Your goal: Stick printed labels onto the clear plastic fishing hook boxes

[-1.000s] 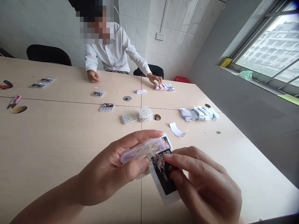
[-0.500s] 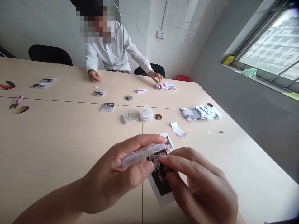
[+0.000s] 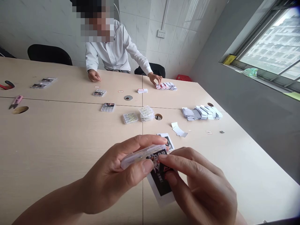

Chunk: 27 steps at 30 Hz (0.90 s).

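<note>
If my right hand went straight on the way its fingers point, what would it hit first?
Probably the tip of your left thumb, just past the printed card your right hand pinches. The clear plastic box in your left hand is also close; one view leaves the depth unclear.

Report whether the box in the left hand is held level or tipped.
Tipped: the left hand holds the plastic box above the table, its narrow side slanting upward toward the right of the view.
</note>
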Motion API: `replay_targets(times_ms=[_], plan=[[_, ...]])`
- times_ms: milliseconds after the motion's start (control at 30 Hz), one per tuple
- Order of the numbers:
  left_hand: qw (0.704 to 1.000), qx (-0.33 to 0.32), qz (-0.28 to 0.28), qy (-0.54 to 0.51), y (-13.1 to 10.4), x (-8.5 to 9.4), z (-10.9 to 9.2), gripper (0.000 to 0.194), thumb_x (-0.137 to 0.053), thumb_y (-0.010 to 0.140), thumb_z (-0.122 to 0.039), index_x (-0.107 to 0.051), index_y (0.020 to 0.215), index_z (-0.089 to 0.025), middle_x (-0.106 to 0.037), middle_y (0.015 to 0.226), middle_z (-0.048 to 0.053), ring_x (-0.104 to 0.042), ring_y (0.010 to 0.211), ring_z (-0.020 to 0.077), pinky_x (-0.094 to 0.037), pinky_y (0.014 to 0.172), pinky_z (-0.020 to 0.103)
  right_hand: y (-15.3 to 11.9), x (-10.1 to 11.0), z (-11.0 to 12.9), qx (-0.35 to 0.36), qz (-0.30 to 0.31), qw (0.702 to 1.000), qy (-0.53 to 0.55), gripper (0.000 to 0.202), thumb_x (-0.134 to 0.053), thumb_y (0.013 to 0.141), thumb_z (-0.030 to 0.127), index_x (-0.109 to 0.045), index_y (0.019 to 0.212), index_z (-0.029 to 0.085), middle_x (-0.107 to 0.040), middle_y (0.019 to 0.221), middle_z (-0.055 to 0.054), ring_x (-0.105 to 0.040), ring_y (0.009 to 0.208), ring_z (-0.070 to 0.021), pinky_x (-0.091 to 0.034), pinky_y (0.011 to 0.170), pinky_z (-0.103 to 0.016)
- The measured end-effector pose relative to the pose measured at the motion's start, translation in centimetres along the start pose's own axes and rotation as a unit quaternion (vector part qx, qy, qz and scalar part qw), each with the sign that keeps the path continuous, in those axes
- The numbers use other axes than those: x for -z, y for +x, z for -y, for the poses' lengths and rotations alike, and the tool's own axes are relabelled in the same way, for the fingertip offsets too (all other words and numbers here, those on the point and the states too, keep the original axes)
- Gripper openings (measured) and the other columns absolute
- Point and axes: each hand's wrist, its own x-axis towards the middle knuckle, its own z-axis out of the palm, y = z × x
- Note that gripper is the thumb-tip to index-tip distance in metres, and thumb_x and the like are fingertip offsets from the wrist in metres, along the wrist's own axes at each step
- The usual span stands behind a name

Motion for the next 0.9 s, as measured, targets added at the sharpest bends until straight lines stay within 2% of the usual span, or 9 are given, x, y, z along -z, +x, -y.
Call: replay_targets(times_ms=[200,333,433,633,733,833,900], plan=[[1.000,0.003,0.006,-0.006,0.01,0.01,0.05,0.023,-0.060,0.098,-0.042,-0.068,0.118,-0.050,-0.069,0.097,-0.004,-0.056,0.079,0.0131,-0.049,0.074,0.022,0.19,-0.17,0.04,0.004,-0.008,1.000,0.005,0.051,-0.056,0.091,-0.003,-0.057,0.138,0.017,-0.071,0.111,-0.008,-0.067,0.092,-0.0170,-0.062,0.083,-0.030],[1.000,0.005,0.002,-0.018,0.01,-0.03,0.08,0.023,-0.061,0.098,-0.042,-0.069,0.119,-0.045,-0.070,0.098,-0.002,-0.057,0.078,0.0140,-0.050,0.073,0.024,0.23,-0.19,0.06,-0.002,-0.015,1.000,0.005,0.053,-0.056,0.091,-0.002,-0.058,0.138,0.021,-0.072,0.115,-0.007,-0.068,0.095,-0.0185,-0.063,0.084,-0.034],[1.000,-0.002,-0.006,-0.010,-0.01,0.02,0.04,0.023,-0.061,0.097,-0.042,-0.070,0.119,-0.044,-0.072,0.104,-0.002,-0.060,0.083,0.0151,-0.051,0.076,0.024,0.25,-0.21,-0.03,0.003,-0.018,1.000,0.006,0.051,-0.057,0.091,-0.003,-0.058,0.137,0.019,-0.072,0.115,-0.008,-0.068,0.095,-0.0176,-0.063,0.085,-0.033],[1.000,-0.002,-0.002,0.002,-0.13,-0.07,-0.06,0.021,-0.061,0.097,-0.045,-0.069,0.116,-0.051,-0.071,0.103,-0.006,-0.059,0.082,0.0117,-0.050,0.075,0.018,0.26,-0.31,-0.06,0.006,-0.016,1.000,0.009,0.049,-0.057,0.091,-0.003,-0.058,0.136,0.016,-0.071,0.113,-0.007,-0.067,0.095,-0.0160,-0.062,0.085,-0.029],[1.000,-0.002,-0.014,-0.003,-0.20,-0.33,-0.11,0.021,-0.061,0.097,-0.045,-0.070,0.115,-0.051,-0.072,0.103,-0.006,-0.061,0.083,0.0117,-0.051,0.075,0.018,0.24,-0.28,-0.08,0.014,-0.009,1.000,0.008,0.047,-0.057,0.091,-0.004,-0.057,0.136,0.012,-0.069,0.113,-0.007,-0.064,0.098,-0.0142,-0.060,0.089,-0.026],[0.999,-0.005,-0.032,-0.002,-0.17,-0.47,-0.14,0.021,-0.061,0.098,-0.043,-0.071,0.114,-0.051,-0.072,0.110,-0.007,-0.064,0.094,0.0135,-0.051,0.082,0.019,0.22,-0.18,-0.10,0.017,-0.006,1.000,0.013,0.047,-0.057,0.091,-0.004,-0.057,0.135,0.011,-0.068,0.112,-0.007,-0.063,0.100,-0.0140,-0.058,0.091,-0.025],[1.000,-0.003,-0.021,-0.005,-0.08,-0.40,-0.09,0.021,-0.061,0.098,-0.042,-0.070,0.114,-0.051,-0.073,0.108,-0.007,-0.064,0.093,0.0133,-0.052,0.081,0.019,0.19,-0.14,-0.11,0.017,-0.008,1.000,0.013,0.048,-0.057,0.091,-0.004,-0.057,0.136,0.012,-0.067,0.111,-0.007,-0.064,0.099,-0.0144,-0.059,0.089,-0.026]])
